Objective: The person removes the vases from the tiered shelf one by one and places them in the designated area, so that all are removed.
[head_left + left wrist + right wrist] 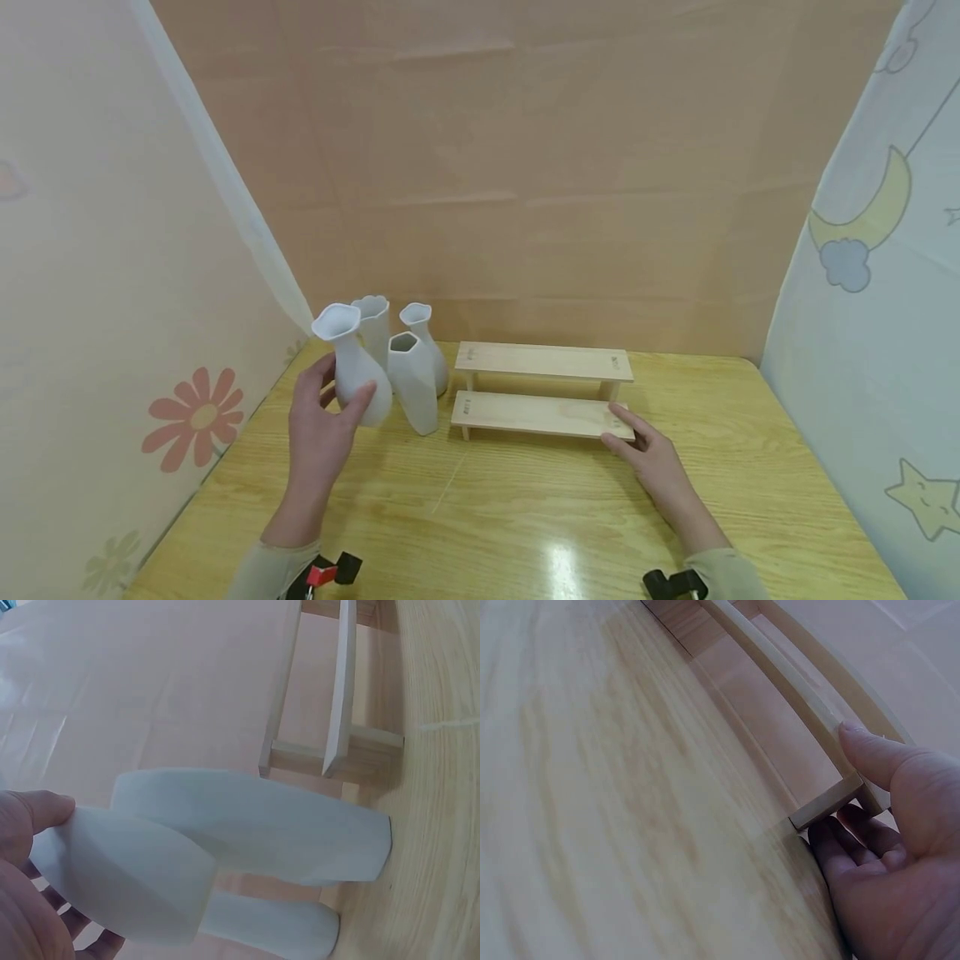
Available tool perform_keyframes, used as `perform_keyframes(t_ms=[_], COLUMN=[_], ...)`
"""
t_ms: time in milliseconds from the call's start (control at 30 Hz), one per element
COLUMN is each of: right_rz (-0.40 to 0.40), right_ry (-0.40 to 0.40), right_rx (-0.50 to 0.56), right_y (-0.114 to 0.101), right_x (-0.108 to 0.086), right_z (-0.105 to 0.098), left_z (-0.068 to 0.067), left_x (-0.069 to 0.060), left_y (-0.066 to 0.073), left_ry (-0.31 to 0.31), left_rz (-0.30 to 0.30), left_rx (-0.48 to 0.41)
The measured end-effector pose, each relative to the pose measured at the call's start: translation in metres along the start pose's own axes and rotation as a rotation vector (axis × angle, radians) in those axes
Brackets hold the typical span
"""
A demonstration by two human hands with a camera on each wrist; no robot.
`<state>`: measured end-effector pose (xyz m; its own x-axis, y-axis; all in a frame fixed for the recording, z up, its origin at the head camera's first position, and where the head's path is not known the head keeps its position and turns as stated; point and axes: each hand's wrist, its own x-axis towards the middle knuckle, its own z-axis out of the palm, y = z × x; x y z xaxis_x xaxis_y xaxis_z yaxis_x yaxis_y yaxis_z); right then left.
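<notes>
My left hand grips a white vase with a flared, wavy rim around its belly, thumb on the near side. In the left wrist view that vase is clear of the tabletop. Just right of it stands a white faceted vase with an angular mouth. My right hand holds the right end of a two-step wooden display stand. In the right wrist view the thumb lies on the lower board's edge, with the other fingers curled by the stand's leg.
Behind the held vase stand a scalloped-rim white vase and a slim-necked white vase. The wooden table meets a brown backdrop. Patterned sheets hang on the left and right.
</notes>
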<state>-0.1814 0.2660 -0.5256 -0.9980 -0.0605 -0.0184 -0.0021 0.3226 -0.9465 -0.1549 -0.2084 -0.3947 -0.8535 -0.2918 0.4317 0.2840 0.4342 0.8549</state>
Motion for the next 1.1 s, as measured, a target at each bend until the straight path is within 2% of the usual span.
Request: perform_keyframes(t_ms=[267, 833, 1100], right_rz=[0.002, 0.008, 0.010], right_ry=[0.008, 0.012, 0.014], right_rx=[0.003, 0.003, 0.000], right_y=[0.000, -0.001, -0.001], right_x=[0.000, 0.000, -0.001], right_z=[0.000, 0.000, 0.000], left_z=[0.005, 0.021, 0.029], left_x=[0.006, 0.021, 0.025], left_y=[-0.018, -0.061, -0.080], left_ry=[0.042, 0.100, 0.109], left_rz=[0.011, -0.002, -0.046], left_rx=[0.001, 0.036, 0.035])
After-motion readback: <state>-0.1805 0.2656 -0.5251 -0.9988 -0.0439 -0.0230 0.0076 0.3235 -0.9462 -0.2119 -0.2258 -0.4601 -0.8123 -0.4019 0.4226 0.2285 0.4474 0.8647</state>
